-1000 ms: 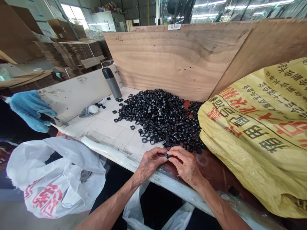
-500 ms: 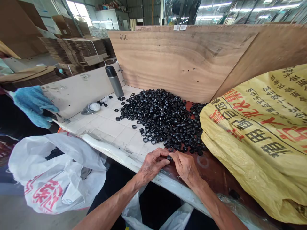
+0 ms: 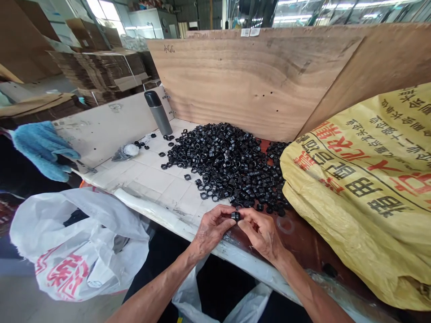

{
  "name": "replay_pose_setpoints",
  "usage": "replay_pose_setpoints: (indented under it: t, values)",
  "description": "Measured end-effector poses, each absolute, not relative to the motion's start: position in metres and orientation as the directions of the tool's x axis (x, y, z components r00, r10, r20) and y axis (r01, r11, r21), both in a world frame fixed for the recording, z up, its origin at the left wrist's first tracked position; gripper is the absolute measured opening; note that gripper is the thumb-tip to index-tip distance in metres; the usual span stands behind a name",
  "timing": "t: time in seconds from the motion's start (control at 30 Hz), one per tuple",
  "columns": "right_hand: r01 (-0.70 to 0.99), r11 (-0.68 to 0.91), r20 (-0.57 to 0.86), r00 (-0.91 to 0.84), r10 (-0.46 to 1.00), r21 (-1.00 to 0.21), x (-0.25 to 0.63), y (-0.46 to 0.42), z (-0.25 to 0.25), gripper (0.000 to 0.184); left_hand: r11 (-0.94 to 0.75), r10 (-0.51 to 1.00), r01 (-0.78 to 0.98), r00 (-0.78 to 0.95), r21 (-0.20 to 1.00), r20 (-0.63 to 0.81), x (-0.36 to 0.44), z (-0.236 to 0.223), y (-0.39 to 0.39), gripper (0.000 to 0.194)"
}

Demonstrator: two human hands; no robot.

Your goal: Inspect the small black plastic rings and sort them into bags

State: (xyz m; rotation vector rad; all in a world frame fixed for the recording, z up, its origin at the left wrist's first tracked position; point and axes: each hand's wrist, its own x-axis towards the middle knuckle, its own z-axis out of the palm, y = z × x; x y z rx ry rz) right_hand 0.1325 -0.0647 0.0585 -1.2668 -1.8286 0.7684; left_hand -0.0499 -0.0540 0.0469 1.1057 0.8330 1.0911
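Observation:
Between the fingertips of both hands is a small black plastic ring (image 3: 235, 216), held just above the table's front edge. My left hand (image 3: 213, 224) pinches it from the left with thumb and fingers. From the right, my right hand (image 3: 261, 229) has its fingertips on the same ring, with the thumb a little lower. Right behind my hands spreads a large heap of black plastic rings (image 3: 225, 161), several lying loose at its left side. Fingers partly hide the held ring, so its finer shape is unclear.
A yellow printed sack (image 3: 363, 202) bulges at the right. A grey flask (image 3: 158, 113) stands at the back left near a small clear bag (image 3: 126, 152). Wooden boards (image 3: 252, 85) wall the back. At the left hang a white plastic bag (image 3: 77, 242) and a blue cloth (image 3: 43, 148).
The held ring shows more fully between the fingertips now. My right thumb has dropped away from the left fingers and the right hand has opened slightly. The view has shifted a little.

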Motion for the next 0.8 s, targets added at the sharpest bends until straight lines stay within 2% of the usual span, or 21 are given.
replay_pose_setpoints:
  t: [0.07, 0.2, 0.3, 0.37, 0.47, 0.53, 0.6, 0.7, 0.8]
  values:
    - [0.49, 0.329, 0.252, -0.217, 0.943, -0.807, 0.132, -0.065, 0.061, 0.036, 0.093, 0.96, -0.27, 0.28, 0.958, -0.014, -0.05, 0.047, -0.054, 0.026]
    - [0.488, 0.335, 0.255, -0.225, 0.941, -0.806, 0.132, -0.063, 0.062, 0.019, 0.101, 0.957, -0.279, 0.289, 0.955, -0.017, -0.051, 0.047, -0.055, 0.027]
    - [0.512, 0.343, 0.269, -0.215, 0.939, -0.788, 0.132, -0.062, 0.058, 0.021, 0.095, 0.958, -0.274, 0.288, 0.957, -0.013, -0.051, 0.049, -0.055, 0.027]
    - [0.493, 0.339, 0.281, -0.191, 0.941, -0.801, 0.132, -0.062, 0.055, 0.014, 0.092, 0.957, -0.263, 0.289, 0.96, -0.012, -0.051, 0.049, -0.054, 0.027]
    - [0.442, 0.311, 0.255, -0.183, 0.95, -0.842, 0.131, -0.063, 0.054, 0.013, 0.077, 0.953, -0.233, 0.302, 0.969, -0.003, -0.052, 0.045, -0.054, 0.026]
    - [0.395, 0.228, 0.17, -0.178, 0.969, -0.89, 0.128, -0.065, 0.056, 0.012, 0.01, 0.952, -0.163, 0.304, 0.987, 0.041, -0.052, 0.041, -0.054, 0.023]
    - [0.313, 0.103, 0.048, -0.18, 0.982, -0.944, 0.125, -0.066, 0.059, 0.012, -0.128, 0.947, -0.038, 0.292, 0.991, 0.133, -0.053, 0.039, -0.055, 0.021]
    - [0.213, -0.053, -0.103, -0.232, 0.967, -0.976, 0.125, -0.068, 0.062, 0.011, -0.291, 0.927, 0.116, 0.281, 0.95, 0.25, -0.058, 0.042, -0.061, 0.02]
    - [0.313, 0.008, -0.052, -0.184, 0.982, -0.95, 0.135, -0.065, 0.063, 0.019, -0.235, 0.913, 0.196, 0.38, 0.952, 0.148, -0.066, 0.056, -0.071, 0.019]
